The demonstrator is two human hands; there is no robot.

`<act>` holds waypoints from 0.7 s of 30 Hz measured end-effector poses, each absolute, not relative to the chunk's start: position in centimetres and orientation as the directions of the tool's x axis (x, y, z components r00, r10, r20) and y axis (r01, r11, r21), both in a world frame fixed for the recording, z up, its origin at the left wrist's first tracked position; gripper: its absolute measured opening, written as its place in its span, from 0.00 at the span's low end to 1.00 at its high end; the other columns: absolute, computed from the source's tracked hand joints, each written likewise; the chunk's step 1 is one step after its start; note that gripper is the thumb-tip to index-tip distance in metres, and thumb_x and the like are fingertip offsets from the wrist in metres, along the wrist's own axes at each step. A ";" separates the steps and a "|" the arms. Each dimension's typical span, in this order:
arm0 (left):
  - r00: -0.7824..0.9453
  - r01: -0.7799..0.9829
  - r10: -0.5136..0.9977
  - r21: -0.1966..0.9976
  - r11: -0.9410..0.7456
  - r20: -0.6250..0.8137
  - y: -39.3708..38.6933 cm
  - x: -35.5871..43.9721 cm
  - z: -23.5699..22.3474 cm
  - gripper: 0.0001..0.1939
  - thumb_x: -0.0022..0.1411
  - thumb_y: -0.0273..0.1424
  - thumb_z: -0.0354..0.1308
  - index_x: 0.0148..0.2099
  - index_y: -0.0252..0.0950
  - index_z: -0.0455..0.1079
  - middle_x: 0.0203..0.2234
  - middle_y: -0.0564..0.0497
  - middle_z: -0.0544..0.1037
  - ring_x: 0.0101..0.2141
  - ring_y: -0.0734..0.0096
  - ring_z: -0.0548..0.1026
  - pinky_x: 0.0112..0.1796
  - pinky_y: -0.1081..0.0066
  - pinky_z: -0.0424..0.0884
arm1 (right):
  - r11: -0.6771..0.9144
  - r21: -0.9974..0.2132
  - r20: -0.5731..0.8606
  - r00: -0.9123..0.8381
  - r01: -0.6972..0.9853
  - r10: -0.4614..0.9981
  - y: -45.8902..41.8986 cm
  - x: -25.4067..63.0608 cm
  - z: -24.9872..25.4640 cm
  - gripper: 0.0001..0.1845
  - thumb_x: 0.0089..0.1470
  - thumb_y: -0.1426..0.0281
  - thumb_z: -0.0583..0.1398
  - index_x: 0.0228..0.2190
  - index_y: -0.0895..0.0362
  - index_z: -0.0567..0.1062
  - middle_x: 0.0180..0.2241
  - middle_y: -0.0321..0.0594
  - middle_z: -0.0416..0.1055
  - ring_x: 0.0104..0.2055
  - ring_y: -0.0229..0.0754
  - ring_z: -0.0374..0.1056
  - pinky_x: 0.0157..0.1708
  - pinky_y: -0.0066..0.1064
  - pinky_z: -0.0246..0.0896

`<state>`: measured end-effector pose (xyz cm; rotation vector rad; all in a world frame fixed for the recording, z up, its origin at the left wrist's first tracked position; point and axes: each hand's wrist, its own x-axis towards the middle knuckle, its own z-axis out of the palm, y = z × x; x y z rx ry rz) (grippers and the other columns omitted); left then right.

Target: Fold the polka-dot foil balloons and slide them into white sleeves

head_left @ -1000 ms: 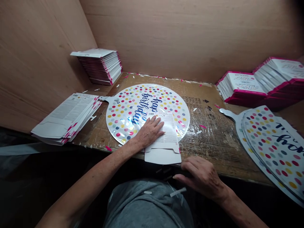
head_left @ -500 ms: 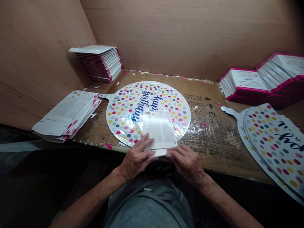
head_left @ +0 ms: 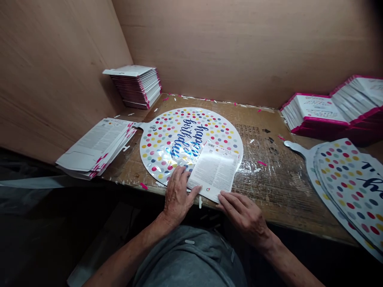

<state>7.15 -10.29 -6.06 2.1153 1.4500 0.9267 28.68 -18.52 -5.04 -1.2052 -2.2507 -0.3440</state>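
A white printed paper envelope [head_left: 214, 169] lies tilted over the lower right of a flat foil balloon [head_left: 163, 135] with coloured dots and blue "happy birthday" lettering. Small grey text and a barcode cover the envelope's upper face. At its lower left corner, my left hand [head_left: 177, 197] has the thumb on the edge and the fingers resting over the balloon. My right hand [head_left: 243, 213] holds the lower right corner, fingers together on top and thumb mostly hidden. A small white strip [head_left: 200, 202] shows between the hands at the table edge.
Several similar envelopes [head_left: 92, 145] lie stacked at left. Another stack [head_left: 136, 85] stands in the back corner, and pink-edged stacks [head_left: 320, 111] sit at back right. More dotted balloons [head_left: 344, 183] overlap at right. Wooden panels [head_left: 203, 52] enclose the cardboard-covered table [head_left: 254, 191].
The envelope has turned and shifted right on the balloon. Its lower flap, open before, now lies folded. Both hands have moved slightly along its lower edge, and the camera view has shifted.
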 end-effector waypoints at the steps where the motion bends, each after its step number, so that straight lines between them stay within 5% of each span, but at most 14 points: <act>1: 0.221 0.633 0.931 0.684 -0.363 0.290 -10.4 7.1 -5.8 0.20 0.58 0.39 0.63 0.50 0.36 0.69 0.57 0.37 0.69 0.61 0.46 0.63 0.60 0.45 0.59 | 0.570 -0.027 0.605 -0.441 0.821 0.663 -18.5 28.7 -4.9 0.16 0.59 0.77 0.61 0.49 0.62 0.74 0.41 0.48 0.79 0.43 0.45 0.73 0.44 0.36 0.70; 4: 0.076 0.534 0.973 0.815 -0.225 0.219 -10.6 7.2 -4.4 0.20 0.57 0.43 0.62 0.47 0.36 0.71 0.50 0.39 0.75 0.54 0.47 0.70 0.56 0.47 0.64 | 0.597 -0.037 0.671 -0.423 0.802 0.610 -17.6 28.2 -4.1 0.18 0.58 0.79 0.61 0.50 0.62 0.73 0.40 0.48 0.79 0.43 0.44 0.74 0.44 0.36 0.71; 7: 0.056 0.226 0.993 0.970 0.087 -0.102 -10.1 7.3 -2.9 0.20 0.58 0.47 0.60 0.42 0.34 0.74 0.36 0.43 0.79 0.40 0.53 0.77 0.45 0.53 0.74 | 0.638 -0.052 0.703 -0.426 0.769 0.570 -15.5 27.1 -3.6 0.17 0.59 0.78 0.60 0.51 0.60 0.73 0.41 0.46 0.79 0.45 0.43 0.73 0.46 0.35 0.70; 9: 0.125 -0.069 0.958 0.961 0.269 -0.259 -9.2 7.5 -2.3 0.23 0.55 0.47 0.63 0.43 0.32 0.74 0.35 0.44 0.80 0.35 0.58 0.79 0.38 0.59 0.77 | 0.616 -0.087 0.686 -0.401 0.783 0.607 -13.7 25.9 -3.4 0.12 0.61 0.75 0.59 0.47 0.59 0.75 0.40 0.45 0.78 0.43 0.43 0.73 0.44 0.35 0.69; 12: 0.098 -0.360 0.954 0.883 0.300 -0.284 -7.3 7.8 -2.2 0.28 0.48 0.43 0.69 0.47 0.30 0.73 0.38 0.43 0.81 0.34 0.62 0.79 0.35 0.65 0.77 | 0.470 -0.186 0.568 -0.296 0.863 0.768 -10.6 23.6 -2.9 0.11 0.64 0.66 0.57 0.40 0.57 0.77 0.38 0.45 0.76 0.40 0.44 0.71 0.40 0.35 0.66; 17: -0.038 -0.361 0.960 0.900 0.245 -0.276 -5.1 7.5 -3.1 0.27 0.48 0.44 0.69 0.44 0.30 0.73 0.33 0.44 0.81 0.32 0.62 0.79 0.32 0.69 0.75 | 0.281 -0.131 0.205 -0.251 0.951 0.946 -5.6 19.9 0.1 0.11 0.64 0.66 0.57 0.33 0.57 0.75 0.33 0.44 0.74 0.33 0.43 0.69 0.30 0.32 0.57; 21: -0.086 -0.161 0.972 0.966 0.201 -0.216 -4.0 5.6 -3.2 0.21 0.51 0.46 0.67 0.37 0.32 0.74 0.28 0.49 0.80 0.29 0.65 0.78 0.30 0.72 0.73 | 0.450 -0.103 -0.047 -0.457 0.887 0.888 -2.0 18.9 2.3 0.05 0.59 0.72 0.60 0.30 0.57 0.73 0.29 0.41 0.73 0.28 0.40 0.67 0.25 0.31 0.48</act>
